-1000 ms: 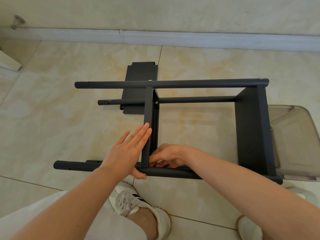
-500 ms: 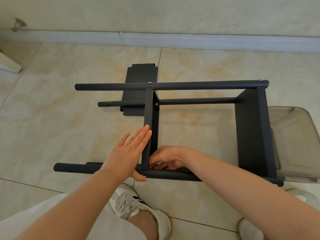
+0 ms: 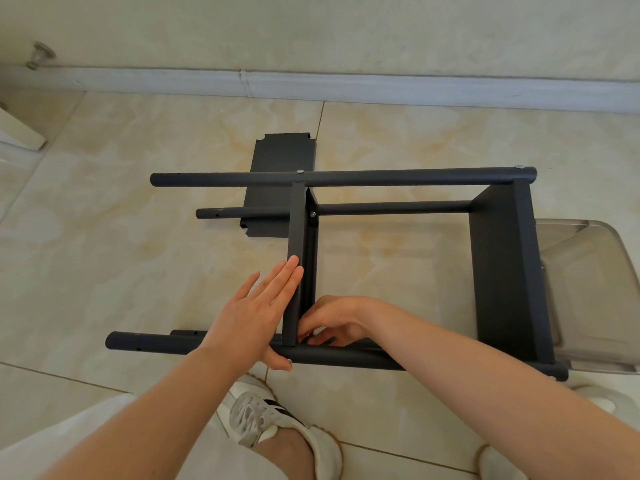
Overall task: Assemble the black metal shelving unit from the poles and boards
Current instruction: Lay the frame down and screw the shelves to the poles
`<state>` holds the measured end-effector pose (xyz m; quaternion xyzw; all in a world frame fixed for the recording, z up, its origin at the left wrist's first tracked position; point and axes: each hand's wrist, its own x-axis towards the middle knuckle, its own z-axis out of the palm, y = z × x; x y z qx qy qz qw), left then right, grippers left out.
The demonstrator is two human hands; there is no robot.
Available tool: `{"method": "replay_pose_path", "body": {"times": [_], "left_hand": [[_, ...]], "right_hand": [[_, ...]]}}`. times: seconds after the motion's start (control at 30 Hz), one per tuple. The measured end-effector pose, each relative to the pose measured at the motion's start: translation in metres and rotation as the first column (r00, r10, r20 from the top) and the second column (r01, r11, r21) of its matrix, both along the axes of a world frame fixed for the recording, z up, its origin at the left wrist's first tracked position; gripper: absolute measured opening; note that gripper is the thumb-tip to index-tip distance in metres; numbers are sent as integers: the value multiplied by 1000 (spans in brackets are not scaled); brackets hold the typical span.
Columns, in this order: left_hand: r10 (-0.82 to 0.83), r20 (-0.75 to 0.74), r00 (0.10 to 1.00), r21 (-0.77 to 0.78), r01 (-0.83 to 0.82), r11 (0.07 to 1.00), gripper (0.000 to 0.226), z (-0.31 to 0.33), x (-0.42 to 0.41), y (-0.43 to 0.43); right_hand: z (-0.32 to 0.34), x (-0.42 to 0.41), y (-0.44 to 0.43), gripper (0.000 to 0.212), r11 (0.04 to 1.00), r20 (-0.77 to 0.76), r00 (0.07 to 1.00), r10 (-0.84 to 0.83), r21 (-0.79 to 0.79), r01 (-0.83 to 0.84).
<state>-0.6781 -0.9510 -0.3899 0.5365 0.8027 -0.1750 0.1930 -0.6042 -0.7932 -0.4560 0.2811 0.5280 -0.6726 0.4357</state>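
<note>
Black metal shelving frame [image 3: 346, 209] lies on its side on the beige marble-look floor tiles [image 3: 104, 220], parallel to the white baseboard [image 3: 381, 86]. 4 round black poles run left to right; nearest pole [image 3: 156, 344] sits just ahead of a white sneaker with black stripes [image 3: 277, 424]. 2 flat black boards are fitted: middle board [image 3: 298, 244] and right-end board [image 3: 502, 271]. A loose black board [image 3: 280, 157] lies flat on the floor under the far poles. Left hand [image 3: 252, 313]: fingers straight and together, palm pressed flat against the middle board's left face, thumb on the nearest pole. Right hand [image 3: 336, 318]: fingers curled at the board-pole joint; what they pinch is hidden. Clear smoky plastic chair [image 3: 588, 289] is just beside the right end.
</note>
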Motion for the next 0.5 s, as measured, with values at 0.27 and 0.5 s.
{"method": "replay_pose_path", "body": {"times": [0.27, 0.5], "left_hand": [[0, 5, 1000, 16, 0, 1000, 147, -2, -1, -1], [5, 0, 1000, 18, -5, 1000, 147, -3, -1, -2]], "right_hand": [[-2, 4, 9, 32, 998, 30, 1000, -11, -68, 13], [-7, 0, -2, 33, 999, 25, 999, -28, -32, 29]]}}
